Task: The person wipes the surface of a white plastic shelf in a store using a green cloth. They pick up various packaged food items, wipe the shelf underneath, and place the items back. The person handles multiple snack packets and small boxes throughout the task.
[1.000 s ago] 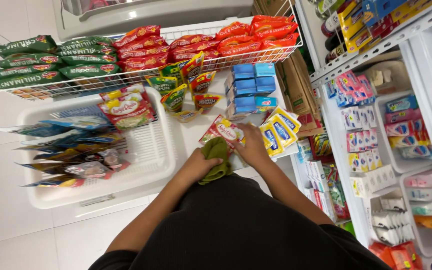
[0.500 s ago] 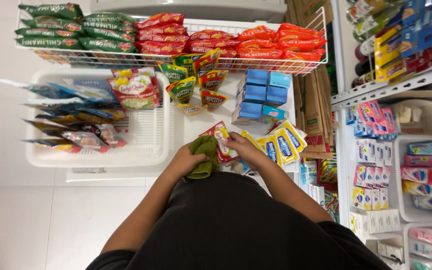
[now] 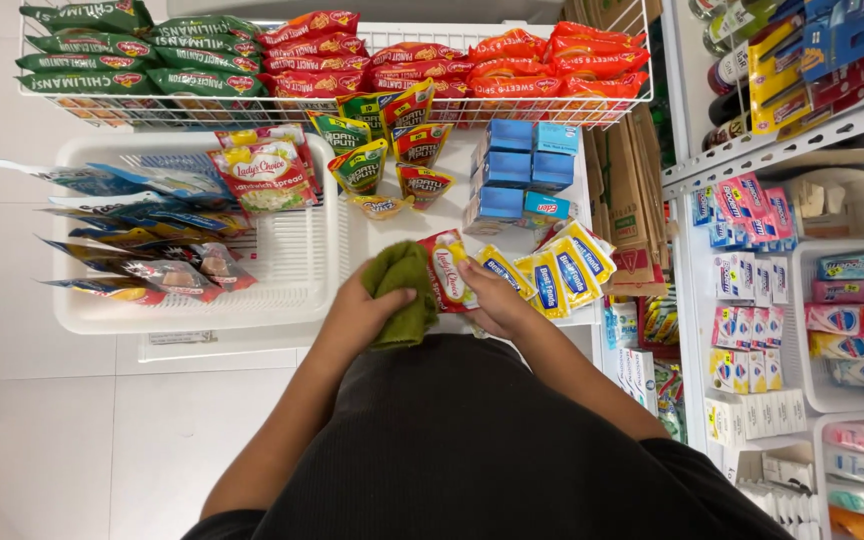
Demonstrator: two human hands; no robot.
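The left hand (image 3: 357, 318) was closed around a bunched green cloth (image 3: 400, 290), thumb over its top, pressing it against the front edge of a white shelf top (image 3: 372, 240). The right hand (image 3: 492, 300) lay just beside it, fingers curled onto the lower edge of a red and white sachet pack (image 3: 447, 270), which touched the cloth's right side. Just right of that pack fanned a row of yellow and blue sachets (image 3: 552, 265), overlapping one another. Behind them stood a stack of small blue cartons (image 3: 517, 175), and to its left a cluster of green, yellow and red pouches (image 3: 382, 150). Further left sat a white plastic basket (image 3: 292, 270) holding a sandwich spread pouch (image 3: 264, 175) and a spread of blue foil packets (image 3: 142, 240). Along the back ran a white wire rack (image 3: 352, 105) with green noodle packs (image 3: 102, 50) and red ones (image 3: 512, 60). To the right stood white shelves (image 3: 782, 140) of small boxed goods.
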